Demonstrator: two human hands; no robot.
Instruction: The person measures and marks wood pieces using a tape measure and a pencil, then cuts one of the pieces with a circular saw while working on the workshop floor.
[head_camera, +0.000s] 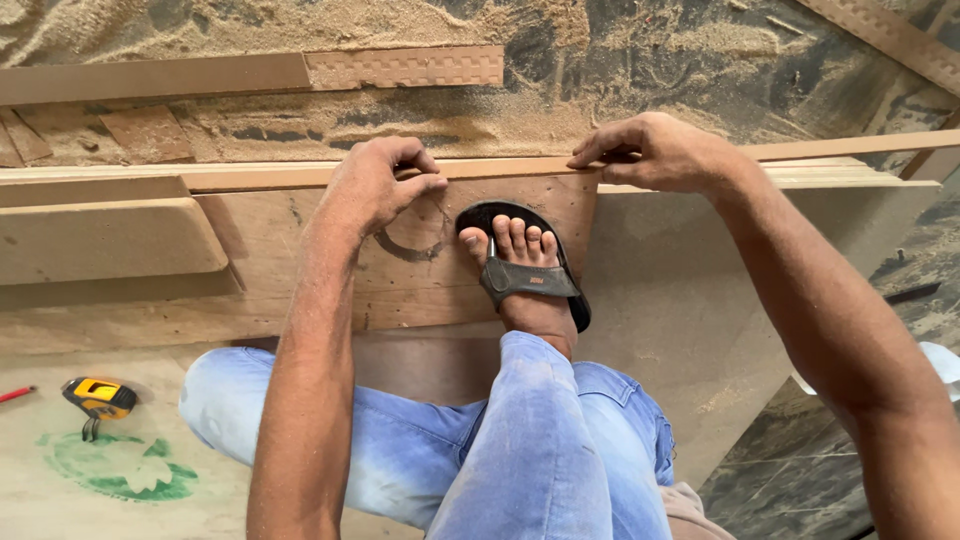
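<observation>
Along the far edge of the plywood board (420, 290), a thin wood strip (500, 167) runs from left to right, and both hands sit on it. The left hand (378, 187) is curled with its fingers together, thumb and forefinger pinched on the strip near the middle of the board's far edge. The right hand (655, 152) lies further along to the right, palm down, its fingers pressed together flat on top of the strip, so the strip passes under both hands and carries on past the right wrist toward the board's right corner.

Just near of the strip, between the two hands, a foot in a black sandal (525, 270) presses on the board (toes pointing at the strip, nearly touching it). A pencilled arc (400, 247) shows on the board beside the sandal, under the left hand. The person's legs are in pale blue jeans (540, 440), the knee bent over the board's near edge.

To the left, a rounded panel (105, 240) lies on the board near its far left corner. On the lower sheet at the near left, a yellow tape measure (98, 397) rests above a green paint stain (125, 470), with a red pencil (15, 394) at the left edge. Sawdust (300, 25) covers the floor beyond the strip.
</observation>
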